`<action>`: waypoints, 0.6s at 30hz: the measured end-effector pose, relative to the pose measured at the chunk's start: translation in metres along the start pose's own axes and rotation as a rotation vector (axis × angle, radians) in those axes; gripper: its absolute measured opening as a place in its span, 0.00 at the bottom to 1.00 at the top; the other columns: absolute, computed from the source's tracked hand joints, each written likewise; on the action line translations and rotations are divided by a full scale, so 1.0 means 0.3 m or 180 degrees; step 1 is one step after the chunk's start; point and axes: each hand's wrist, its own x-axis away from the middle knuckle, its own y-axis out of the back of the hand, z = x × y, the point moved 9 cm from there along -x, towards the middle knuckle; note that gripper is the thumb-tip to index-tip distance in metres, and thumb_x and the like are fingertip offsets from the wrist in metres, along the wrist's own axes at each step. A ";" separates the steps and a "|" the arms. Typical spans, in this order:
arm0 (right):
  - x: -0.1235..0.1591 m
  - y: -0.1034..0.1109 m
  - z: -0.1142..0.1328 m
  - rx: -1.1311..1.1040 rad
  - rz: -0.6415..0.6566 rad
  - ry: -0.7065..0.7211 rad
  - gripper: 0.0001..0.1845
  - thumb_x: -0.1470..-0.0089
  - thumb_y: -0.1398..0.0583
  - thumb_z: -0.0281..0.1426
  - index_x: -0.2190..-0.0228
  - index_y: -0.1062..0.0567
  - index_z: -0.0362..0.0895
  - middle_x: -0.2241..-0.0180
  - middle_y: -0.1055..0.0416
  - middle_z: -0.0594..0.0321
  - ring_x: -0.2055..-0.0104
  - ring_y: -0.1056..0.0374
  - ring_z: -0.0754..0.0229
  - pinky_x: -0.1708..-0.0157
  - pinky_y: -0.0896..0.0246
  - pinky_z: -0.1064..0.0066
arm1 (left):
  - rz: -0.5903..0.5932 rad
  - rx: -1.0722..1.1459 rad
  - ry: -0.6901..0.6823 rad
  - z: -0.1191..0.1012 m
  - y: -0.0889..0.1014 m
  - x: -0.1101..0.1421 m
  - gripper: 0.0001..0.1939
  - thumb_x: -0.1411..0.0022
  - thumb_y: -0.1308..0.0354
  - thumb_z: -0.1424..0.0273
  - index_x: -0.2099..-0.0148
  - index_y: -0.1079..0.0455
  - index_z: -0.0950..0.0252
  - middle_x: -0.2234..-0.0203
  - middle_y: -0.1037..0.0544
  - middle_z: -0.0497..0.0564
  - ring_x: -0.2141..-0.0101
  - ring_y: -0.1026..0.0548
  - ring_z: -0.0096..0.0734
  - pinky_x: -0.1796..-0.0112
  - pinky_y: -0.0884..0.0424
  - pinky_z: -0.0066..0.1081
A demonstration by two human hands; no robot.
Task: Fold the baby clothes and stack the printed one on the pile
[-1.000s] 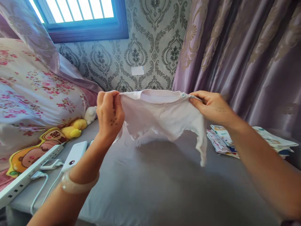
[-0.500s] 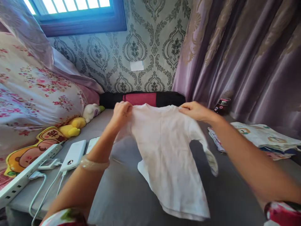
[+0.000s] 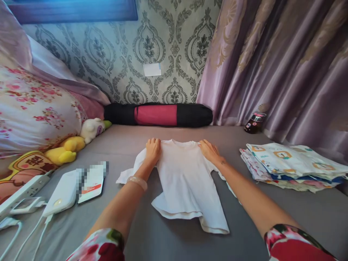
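Observation:
A small white long-sleeved shirt (image 3: 182, 174) lies on the grey bed surface (image 3: 174, 239), its neckline toward the wall and its lower hem folded unevenly. At the shirt's left shoulder, my left hand (image 3: 153, 149) is closed with curled fingers gripping the fabric. My right hand (image 3: 210, 149) pinches the opposite shoulder, beside the collar. The left sleeve spreads out past my left wrist, which wears a pale bangle (image 3: 137, 182). Part of the right sleeve is hidden under my right forearm.
To the right sits a stack of folded printed cloths (image 3: 293, 163), with a dark jar (image 3: 255, 122) behind it. A black-and-red roll bag (image 3: 157, 115) lies along the wall. At left are a phone (image 3: 91, 185), a white power bank (image 3: 61, 192), a power strip (image 3: 25, 192) and plush toys (image 3: 65, 148).
Both hands have lowered the shirt from a raised, hanging position onto the bed, still holding its shoulders. The view has tilted downward, showing more of the bed.

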 end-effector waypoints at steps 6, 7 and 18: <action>-0.080 -0.076 0.009 0.0032 0.0041 0.0074 0.15 0.32 0.54 0.33 0.53 0.31 0.45 0.51 0.32 0.54 0.49 0.34 0.54 0.57 0.44 0.68 | 0.0192 -0.0323 -0.0163 0.016 -0.040 -0.037 0.16 0.33 0.59 0.75 0.50 0.33 0.66 0.55 0.29 0.61 0.55 0.35 0.48 0.57 0.40 0.41; -0.098 -0.087 0.011 0.0017 0.0053 0.0089 0.15 0.32 0.54 0.33 0.53 0.31 0.45 0.51 0.32 0.54 0.49 0.34 0.53 0.57 0.44 0.68 | 0.0220 -0.0352 -0.0176 0.023 -0.044 -0.049 0.16 0.33 0.59 0.76 0.50 0.33 0.66 0.55 0.29 0.61 0.54 0.35 0.48 0.57 0.40 0.41; -0.279 -0.130 -0.008 -0.0292 0.0055 -0.0136 0.16 0.33 0.53 0.32 0.51 0.30 0.42 0.48 0.32 0.50 0.48 0.34 0.52 0.54 0.42 0.68 | 0.0350 -0.0629 -0.0228 0.047 -0.107 -0.259 0.17 0.34 0.60 0.75 0.51 0.32 0.66 0.54 0.27 0.63 0.53 0.31 0.47 0.56 0.39 0.40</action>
